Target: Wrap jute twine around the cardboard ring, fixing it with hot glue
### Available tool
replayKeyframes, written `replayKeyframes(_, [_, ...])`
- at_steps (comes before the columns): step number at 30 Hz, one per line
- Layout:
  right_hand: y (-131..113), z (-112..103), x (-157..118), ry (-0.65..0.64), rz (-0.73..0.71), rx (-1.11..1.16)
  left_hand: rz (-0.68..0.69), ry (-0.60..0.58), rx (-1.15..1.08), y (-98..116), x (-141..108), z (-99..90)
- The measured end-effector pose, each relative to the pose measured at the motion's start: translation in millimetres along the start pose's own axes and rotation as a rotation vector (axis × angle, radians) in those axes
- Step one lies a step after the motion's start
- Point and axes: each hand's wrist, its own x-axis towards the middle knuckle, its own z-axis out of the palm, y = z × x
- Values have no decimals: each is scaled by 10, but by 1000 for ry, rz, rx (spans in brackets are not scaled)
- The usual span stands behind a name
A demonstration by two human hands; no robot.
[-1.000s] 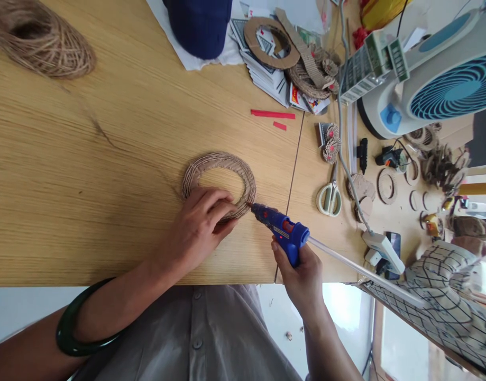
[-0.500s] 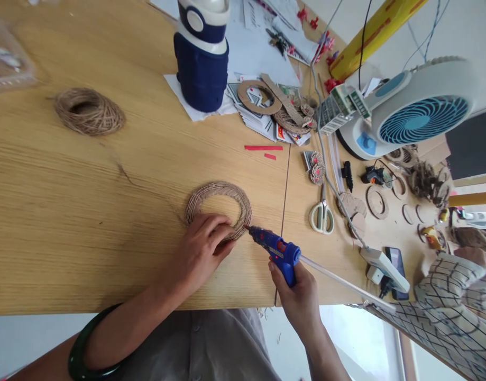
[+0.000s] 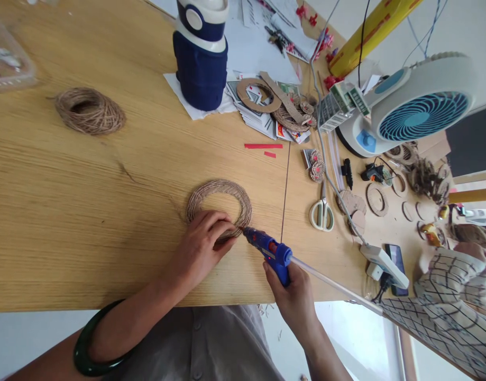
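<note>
On the table lies a ring wound with brown twine (image 3: 221, 186). My left hand (image 3: 203, 238) rests on its near side, fingers bent together over the ring's edge. My right hand (image 3: 292, 288) grips a blue hot glue gun (image 3: 266, 246) by its handle. The gun's nozzle meets the ring's near right edge, close to my left fingertips. A long clear glue stick (image 3: 333, 286) sticks out of the gun's back. A loose strand of twine trails left from the ring, and a coil of twine (image 3: 90, 112) sits farther left.
A blue and white jug (image 3: 201, 58) stands at the back on paper. Scissors (image 3: 322, 214), red strips (image 3: 263, 146), a power strip (image 3: 385, 264), cardboard rings (image 3: 376, 201) and a fan (image 3: 417, 114) lie to the right. A person in a checked sleeve (image 3: 449, 280) sits at far right.
The glue gun in my right hand has moved a little left along the ring's near edge. My left hand stays on the ring, almost unmoved.
</note>
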Motion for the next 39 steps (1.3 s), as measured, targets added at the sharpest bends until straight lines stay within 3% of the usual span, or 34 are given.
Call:
replayKeyframes(31, [-84, -102, 29, -31, 15, -100, -61, -43, -18, 43, 13, -47])
replayKeyframes(39, [-81, -110, 59, 24, 49, -67, -18, -14, 5, -3, 5, -9])
